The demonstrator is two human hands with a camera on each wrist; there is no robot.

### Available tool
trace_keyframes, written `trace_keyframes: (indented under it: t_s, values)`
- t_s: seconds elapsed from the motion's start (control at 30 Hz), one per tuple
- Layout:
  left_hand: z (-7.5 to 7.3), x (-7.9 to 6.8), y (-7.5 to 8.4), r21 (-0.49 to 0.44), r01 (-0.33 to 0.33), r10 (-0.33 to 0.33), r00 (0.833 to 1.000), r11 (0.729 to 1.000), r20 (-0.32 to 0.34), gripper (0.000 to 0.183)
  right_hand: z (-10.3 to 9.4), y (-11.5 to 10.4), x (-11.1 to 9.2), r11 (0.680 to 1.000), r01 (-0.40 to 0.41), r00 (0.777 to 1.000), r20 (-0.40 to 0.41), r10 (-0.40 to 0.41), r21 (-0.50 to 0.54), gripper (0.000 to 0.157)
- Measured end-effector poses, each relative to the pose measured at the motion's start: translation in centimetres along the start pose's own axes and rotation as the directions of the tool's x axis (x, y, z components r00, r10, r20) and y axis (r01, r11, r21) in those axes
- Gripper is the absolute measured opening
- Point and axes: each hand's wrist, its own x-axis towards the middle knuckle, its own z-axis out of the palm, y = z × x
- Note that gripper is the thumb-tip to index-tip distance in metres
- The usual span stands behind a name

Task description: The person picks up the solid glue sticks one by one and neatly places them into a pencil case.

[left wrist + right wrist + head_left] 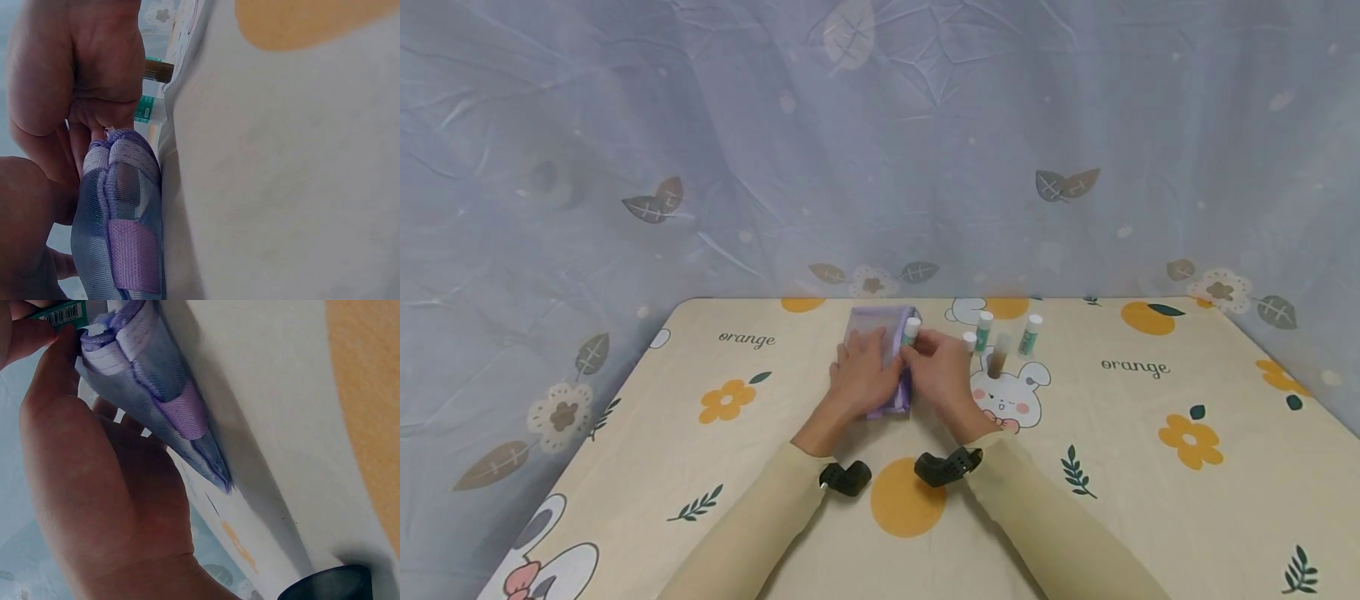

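The left hand [863, 375] lies with fingers spread on a purple-edged mesh pouch [883, 316] at the middle of the head frame, while the right hand [943, 371] pinches a white-capped green stick [912, 327] at the pouch's right edge. Right of centre stand two more green sticks [984, 332], a brown one [997, 360] and a partly hidden white cap [969, 340], all on a patterned cloth [1120, 517].

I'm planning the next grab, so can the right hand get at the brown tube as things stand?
Probably not right away: the right hand is pinching a white-capped tube at the purple pouch. Once freed, it likely could: the brown tube stands just to its right, near side clear.
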Motion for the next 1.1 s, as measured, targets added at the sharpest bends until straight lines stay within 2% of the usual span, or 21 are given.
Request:
trace_keyframes:
  t_s: [0.13, 0.27, 0.53, 1.1]
  values:
    - [0.0, 0.09, -0.14, 0.002, -0.004, 0.004, 1.0, 1.0, 0.0, 0.066, 0.19, 0.2, 0.12, 0.999, -0.033, 0.999, 0.026, 0.032, 0.037, 0.037]
    - [-0.2, -0.03, -0.13, -0.008, -0.001, 0.001, 1.0, 1.0, 0.007, 0.066, 0.41, 0.31, 0.17, 0.99, -0.057, 0.997, 0.055, 0.05, 0.125, 0.038]
    - [-0.34, -0.07, -0.09, -0.035, 0.005, -0.005, 1.0, 0.999, 0.01, 0.065, 0.4, 0.61, 0.33, 0.95, -0.146, 0.986, 0.12, 0.116, 0.278, 0.038]
    - [-0.29, 0.13, -0.12, -0.056, 0.0, -0.001, 1.0, 0.998, -0.014, 0.064, 0.6, 0.88, 0.3, 0.928, -0.156, 0.984, 0.134, 0.116, 0.338, 0.034]
